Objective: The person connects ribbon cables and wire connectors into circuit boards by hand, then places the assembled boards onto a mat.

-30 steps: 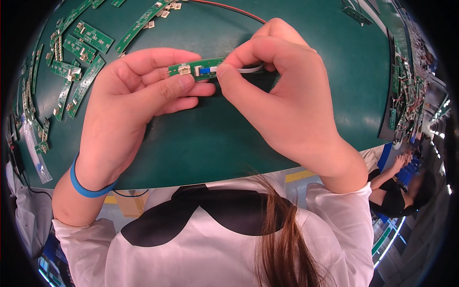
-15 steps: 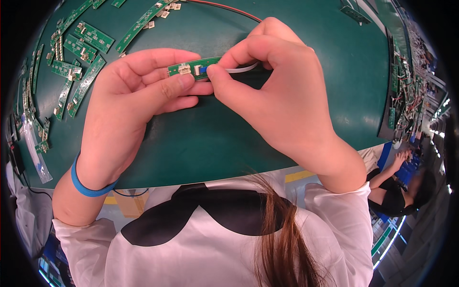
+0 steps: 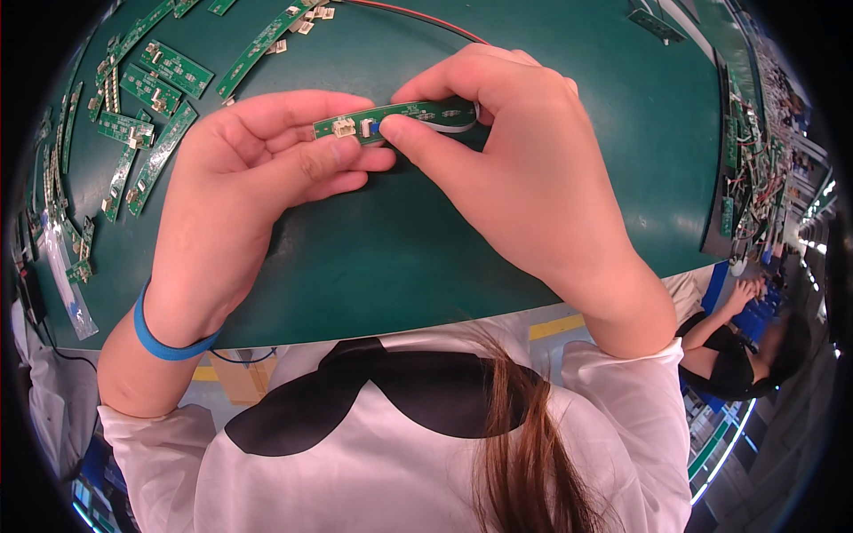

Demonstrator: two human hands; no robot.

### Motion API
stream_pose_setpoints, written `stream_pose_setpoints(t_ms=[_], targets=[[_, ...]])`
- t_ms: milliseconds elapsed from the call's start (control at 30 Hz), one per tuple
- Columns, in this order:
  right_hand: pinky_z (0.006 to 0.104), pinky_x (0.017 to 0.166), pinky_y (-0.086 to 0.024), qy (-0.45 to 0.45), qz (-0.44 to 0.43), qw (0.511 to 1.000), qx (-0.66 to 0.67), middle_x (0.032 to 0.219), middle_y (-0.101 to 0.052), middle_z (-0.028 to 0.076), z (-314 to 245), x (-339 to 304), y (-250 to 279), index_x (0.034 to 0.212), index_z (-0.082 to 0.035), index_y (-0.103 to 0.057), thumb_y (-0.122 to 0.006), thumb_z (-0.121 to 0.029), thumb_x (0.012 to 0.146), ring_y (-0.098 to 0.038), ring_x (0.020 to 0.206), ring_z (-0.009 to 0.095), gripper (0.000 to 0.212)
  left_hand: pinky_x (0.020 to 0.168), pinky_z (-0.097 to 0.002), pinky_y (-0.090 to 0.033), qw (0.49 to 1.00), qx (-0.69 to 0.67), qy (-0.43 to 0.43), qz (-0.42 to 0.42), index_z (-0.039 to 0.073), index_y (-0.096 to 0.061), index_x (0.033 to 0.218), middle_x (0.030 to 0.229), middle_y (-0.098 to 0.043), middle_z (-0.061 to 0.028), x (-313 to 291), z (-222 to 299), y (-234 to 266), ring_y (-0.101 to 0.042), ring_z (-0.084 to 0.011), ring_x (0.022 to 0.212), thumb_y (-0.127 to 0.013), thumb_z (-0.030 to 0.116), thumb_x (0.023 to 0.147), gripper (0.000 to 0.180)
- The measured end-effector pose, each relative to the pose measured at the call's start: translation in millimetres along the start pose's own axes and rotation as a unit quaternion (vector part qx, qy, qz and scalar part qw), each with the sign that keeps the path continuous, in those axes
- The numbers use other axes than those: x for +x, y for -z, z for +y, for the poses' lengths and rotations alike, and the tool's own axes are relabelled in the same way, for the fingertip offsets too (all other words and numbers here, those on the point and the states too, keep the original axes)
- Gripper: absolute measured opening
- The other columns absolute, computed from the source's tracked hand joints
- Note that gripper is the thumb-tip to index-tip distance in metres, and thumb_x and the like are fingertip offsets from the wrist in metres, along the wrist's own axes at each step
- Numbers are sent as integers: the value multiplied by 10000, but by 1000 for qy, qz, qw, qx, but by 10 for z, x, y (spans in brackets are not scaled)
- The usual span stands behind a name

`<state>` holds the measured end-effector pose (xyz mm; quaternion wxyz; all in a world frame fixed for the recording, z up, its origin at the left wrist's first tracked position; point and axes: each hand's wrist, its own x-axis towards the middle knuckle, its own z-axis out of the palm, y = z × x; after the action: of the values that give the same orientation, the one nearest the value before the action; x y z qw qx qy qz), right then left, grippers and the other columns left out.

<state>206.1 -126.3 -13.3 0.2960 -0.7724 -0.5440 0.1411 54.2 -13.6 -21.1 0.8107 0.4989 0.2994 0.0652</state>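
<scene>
A narrow green circuit board (image 3: 426, 114) is held above the table. My left hand (image 3: 258, 160) grips its left end between thumb and fingers, beside a white connector (image 3: 344, 127). A smaller connector (image 3: 365, 128) sits to the right of that one. The blue end (image 3: 375, 127) of a white flat cable (image 3: 453, 127) lies against this smaller connector; whether it is fully inside I cannot tell. On the blue end rests the thumb of my right hand (image 3: 498, 133). The right forefinger is bent along the board's far edge, its other fingers mostly hidden.
Several loose circuit boards (image 3: 160, 160) lie across the table's left side. A long board (image 3: 264, 46) with small white connectors is at the back, near a red and black wire (image 3: 418, 16). Wired boards (image 3: 746, 178) are heaped at the right edge. A person (image 3: 733, 342) sits beyond.
The right forefinger has lifted off the cable toward the board's far edge, uncovering the right part of the board. The right thumb has shifted slightly left. My left hand is nearly still.
</scene>
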Motion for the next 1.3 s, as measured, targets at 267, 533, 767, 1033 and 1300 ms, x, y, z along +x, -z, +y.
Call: stream_pose_setpoints(t_ms=[267, 533, 767, 1033, 1300], targets=[[341, 683, -380, -17, -12, 1000, 19, 718, -618, 76, -24, 21, -10, 762, -30, -671, -698, -116, 702, -538, 759, 238, 108, 788, -239, -536, 1000, -5, -4, 8, -60, -545, 1123, 979, -645, -150, -4, 1, -12, -651, -193, 904, -519, -23, 874, 253], [383, 753, -336, -21, -23, 999, 40, 745, -629, 84, -33, 36, -9, 715, -37, -672, -685, -109, 701, -534, 830, 276, 75, 788, -240, -535, 1000, 8, -27, 13, -59, -539, 1128, 970, -645, -149, -12, -24, -18, -653, -192, 895, -525, -11, 874, 260], [266, 563, -384, -27, -37, 997, 65, 633, -556, 33, -20, 18, 98, 745, -6, -650, -719, -85, 686, -466, 628, 141, 121, 777, -241, -529, 999, 40, -34, -1, -51, -547, 1125, 949, -652, -140, -32, -21, -32, -655, -185, 880, -514, -4, 880, 252], [262, 576, -381, -10, -30, 996, 78, 641, -561, 36, -2, 13, 78, 744, -1, -651, -712, -101, 697, -468, 645, 138, 126, 771, -235, -528, 998, 57, -33, -1, -47, -552, 1124, 945, -653, -134, -15, -13, -21, -656, -177, 867, -516, 2, 880, 251], [246, 586, -384, -23, -44, 994, 101, 646, -561, 26, -20, 3, 116, 761, 8, -651, -706, -100, 715, -478, 664, 122, 130, 756, -234, -538, 999, 31, -26, -1, -45, -553, 1126, 910, -658, -139, -16, -6, -17, -660, -172, 844, -519, 8, 883, 251]])
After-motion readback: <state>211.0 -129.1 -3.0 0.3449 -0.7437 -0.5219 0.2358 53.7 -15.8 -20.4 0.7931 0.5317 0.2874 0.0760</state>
